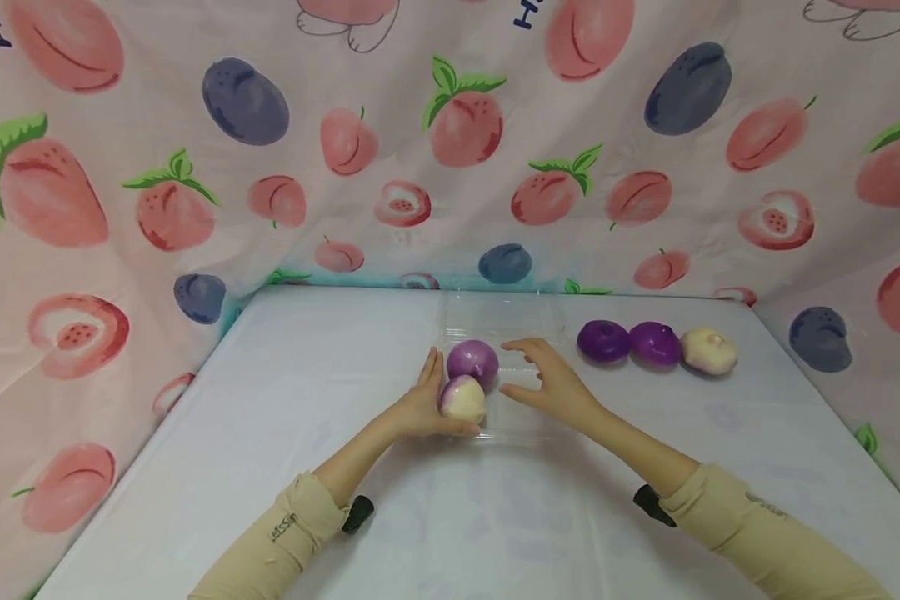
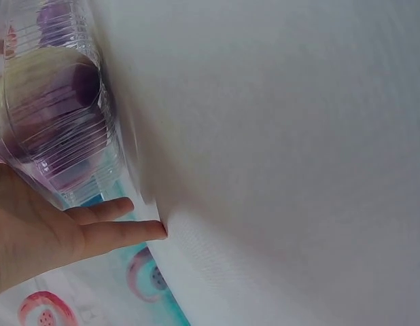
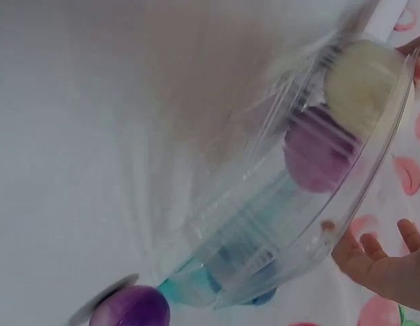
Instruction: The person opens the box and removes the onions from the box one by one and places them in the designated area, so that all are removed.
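A clear plastic clamshell box (image 1: 525,412) stands in the middle of the table, its hinged lid (image 1: 502,312) laid back. On its left side sit a glossy purple onion (image 1: 472,362) and, in front, a white onion with a purple patch (image 1: 462,400). My left hand (image 1: 423,408) rests along the box's left side, fingers straight, thumb lying by the front edge. Over the box's right part, my right hand (image 1: 555,383) hovers with fingers and thumb spread, nothing between them. In the right wrist view, the fingers of the right hand (image 3: 383,268) are beside the box wall.
To the right of the box, two dark purple onions (image 1: 603,342) and a cream-white onion (image 1: 708,350) lie in a row. A fruit-print cloth (image 1: 405,125) hangs behind and beside the white table (image 1: 307,375). Dark wrist cameras (image 1: 357,514) show under both sleeves.
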The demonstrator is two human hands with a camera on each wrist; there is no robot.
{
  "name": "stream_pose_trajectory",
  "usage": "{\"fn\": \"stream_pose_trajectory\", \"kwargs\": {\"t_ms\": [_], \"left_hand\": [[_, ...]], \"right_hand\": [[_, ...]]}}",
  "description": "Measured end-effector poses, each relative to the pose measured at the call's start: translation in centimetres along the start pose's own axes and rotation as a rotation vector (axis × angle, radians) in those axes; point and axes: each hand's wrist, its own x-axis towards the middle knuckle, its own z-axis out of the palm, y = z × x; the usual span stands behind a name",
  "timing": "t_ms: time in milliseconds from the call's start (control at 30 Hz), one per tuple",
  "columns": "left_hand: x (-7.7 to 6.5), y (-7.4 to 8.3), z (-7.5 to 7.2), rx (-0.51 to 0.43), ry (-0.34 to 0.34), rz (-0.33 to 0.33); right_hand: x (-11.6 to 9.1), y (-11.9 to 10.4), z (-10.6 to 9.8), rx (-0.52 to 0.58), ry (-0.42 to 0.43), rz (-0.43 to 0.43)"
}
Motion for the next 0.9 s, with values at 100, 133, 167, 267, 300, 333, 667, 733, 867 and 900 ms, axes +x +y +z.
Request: {"fn": "stream_pose_trajectory", "kwargs": {"t_ms": [100,133,167,267,300,333,667,733,867,900], "left_hand": [[0.1,0.0,0.0,-0.007,-0.006,-0.011],[0.1,0.0,0.0,-0.012,-0.009,-0.014],[0.1,0.0,0.0,-0.019,-0.010,-0.015],[0.0,0.1,0.0,-0.023,-0.016,-0.022],[0.0,0.1,0.0,-0.025,-0.015,-0.022],[0.0,0.1,0.0,-0.025,-0.015,-0.020],[-0.1,0.0,0.1,-0.021,-0.008,-0.007],[-0.1,0.0,0.1,-0.017,-0.007,-0.005],[-0.1,-0.1,0.0,-0.009,-0.003,0.002],[-0.1,-0.1,0.0,-0.008,-0.002,0.003]], "right_hand": [[0.1,-0.4,0.7,0.006,-0.005,-0.011],[0.1,-0.5,1.0,0.012,-0.010,-0.015],[0.1,-0.6,1.2,0.024,-0.016,-0.018],[0.2,-0.7,1.9,0.050,-0.042,-0.028],[0.3,-0.8,2.1,0.058,-0.052,-0.031],[0.3,-0.8,2.3,0.066,-0.062,-0.029],[0.8,-1.1,3.4,0.118,-0.144,-0.005],[0.9,-1.1,3.4,0.128,-0.165,-0.009],[1.4,-0.9,3.5,0.123,-0.208,-0.069],[1.6,-0.8,3.5,0.123,-0.220,-0.087]]}}
